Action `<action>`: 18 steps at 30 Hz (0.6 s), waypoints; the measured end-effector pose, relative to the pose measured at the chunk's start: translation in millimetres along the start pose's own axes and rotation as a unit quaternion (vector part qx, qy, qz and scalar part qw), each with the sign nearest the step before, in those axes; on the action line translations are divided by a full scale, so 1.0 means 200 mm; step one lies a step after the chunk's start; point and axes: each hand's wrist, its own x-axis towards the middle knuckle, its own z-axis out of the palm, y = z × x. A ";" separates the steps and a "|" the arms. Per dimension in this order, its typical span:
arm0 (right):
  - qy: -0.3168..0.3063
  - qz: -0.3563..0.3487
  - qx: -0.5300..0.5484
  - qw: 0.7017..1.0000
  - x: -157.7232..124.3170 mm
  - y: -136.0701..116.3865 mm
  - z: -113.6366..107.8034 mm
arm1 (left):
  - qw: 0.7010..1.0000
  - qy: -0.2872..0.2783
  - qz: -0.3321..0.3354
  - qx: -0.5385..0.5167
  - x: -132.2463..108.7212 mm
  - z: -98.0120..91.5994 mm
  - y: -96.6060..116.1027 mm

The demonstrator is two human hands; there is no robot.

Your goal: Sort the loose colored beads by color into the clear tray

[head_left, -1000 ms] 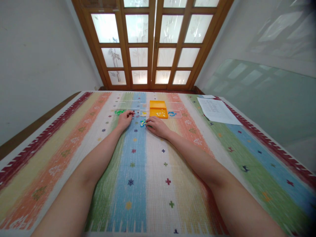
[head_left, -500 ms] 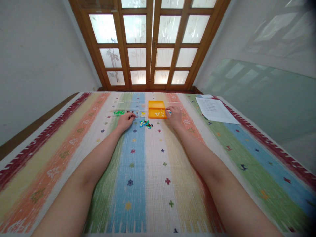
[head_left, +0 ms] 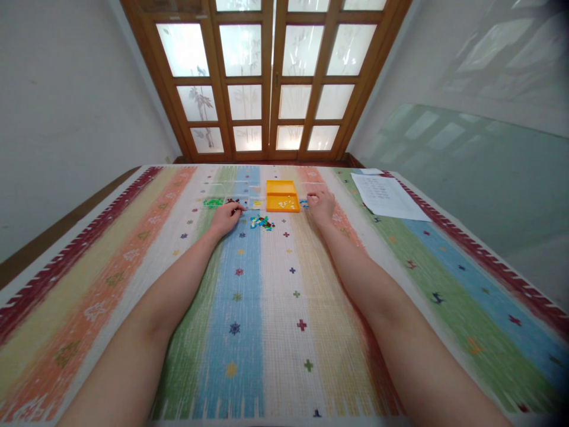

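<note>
My right hand (head_left: 322, 207) is over a clear box right of the orange box, its fingertips pinched together. Blue pieces (head_left: 304, 203) show beside these fingertips; anything in the pinch is too small to make out. My left hand (head_left: 226, 218) rests by the clear box with dark brown pieces (head_left: 231, 200), fingers curled together, and I cannot see what they hold. Between the hands, nearer to me, lies a loose pile of mixed small pieces (head_left: 262, 223) in blue, green, brown and white. The open orange box (head_left: 281, 195) holds white pieces (head_left: 285, 204).
Green pieces (head_left: 213, 202) sit in a clear box at the left, and yellow pieces (head_left: 256, 203) in a small one by the orange box. A printed paper sheet (head_left: 386, 196) lies at the right on the striped tablecloth (head_left: 284, 356). Wooden glazed doors (head_left: 271, 83) stand behind.
My right hand has moved right, away from the orange box's edge, to the clear box with blue pieces. My left hand stays almost where it was.
</note>
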 end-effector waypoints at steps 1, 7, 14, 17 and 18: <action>0.000 0.003 0.003 1.000 0.00 0.00 0.00 | 1.000 -0.001 -0.002 0.001 0.00 0.00 0.00; -0.011 0.006 0.040 0.999 -0.01 -0.01 -0.01 | 1.000 0.000 0.004 0.006 0.00 0.00 0.01; -0.032 -0.069 0.085 0.993 -0.05 -0.12 -0.05 | 1.000 -0.004 0.008 0.004 0.00 0.00 0.01; -0.103 -0.166 0.123 0.973 -0.10 -0.21 -0.06 | 1.000 -0.005 0.013 0.007 0.00 0.00 0.00; -0.135 -0.202 0.136 0.960 -0.13 -0.25 -0.06 | 1.000 -0.005 0.012 0.008 0.00 0.00 0.00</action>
